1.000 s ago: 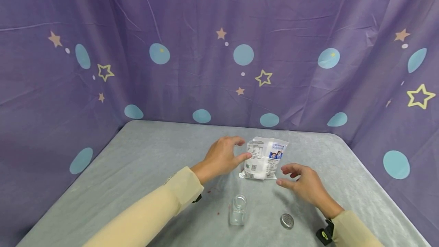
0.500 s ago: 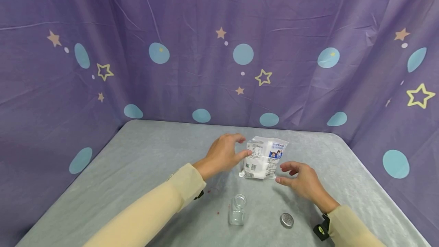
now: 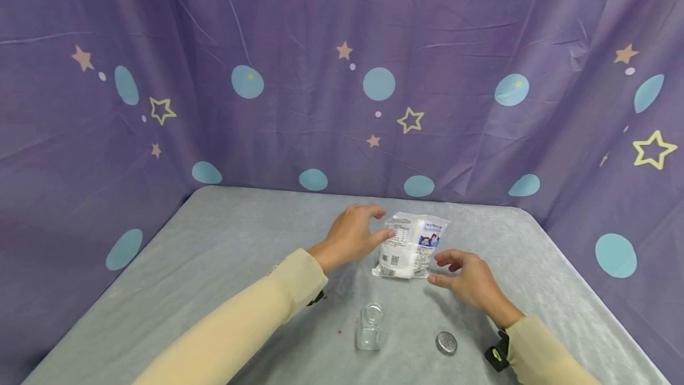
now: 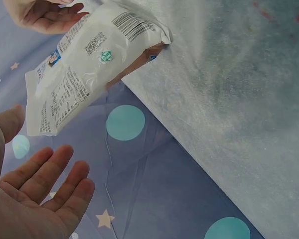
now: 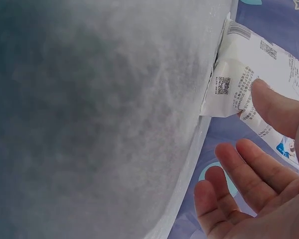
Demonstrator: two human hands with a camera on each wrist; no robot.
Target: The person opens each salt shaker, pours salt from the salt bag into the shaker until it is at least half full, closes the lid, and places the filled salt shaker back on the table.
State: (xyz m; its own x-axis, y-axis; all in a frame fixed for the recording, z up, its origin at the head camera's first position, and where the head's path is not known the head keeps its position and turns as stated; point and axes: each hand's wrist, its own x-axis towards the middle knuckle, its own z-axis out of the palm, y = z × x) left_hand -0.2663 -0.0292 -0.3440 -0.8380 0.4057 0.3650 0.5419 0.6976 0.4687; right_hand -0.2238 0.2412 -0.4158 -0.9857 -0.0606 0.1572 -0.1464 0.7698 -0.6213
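A white plastic bag (image 3: 408, 248) printed with text, a barcode and a small blue picture stands upright toward the far side of the table. Left of it is my left hand (image 3: 350, 236), fingers spread and thumb extended; the left wrist view shows a gap between this hand and the bag (image 4: 92, 62). My right hand (image 3: 470, 281) hovers at the lower right, its fingers loosely bent and holding nothing. In the right wrist view its thumb overlaps the bag (image 5: 249, 59); whether they touch I cannot tell.
Nearer to me, a small clear glass jar (image 3: 370, 334) stands without a lid. To its right lies a round metal lid with holes (image 3: 446, 343). Grey cloth covers the table (image 3: 240, 242), and a purple curtain (image 3: 320, 117) hangs behind it. Small red specks dot the cloth.
My left hand has shifted slightly up and to the right, and my right hand slightly left, closer to the bag. Bag, jar and lid stay in place.
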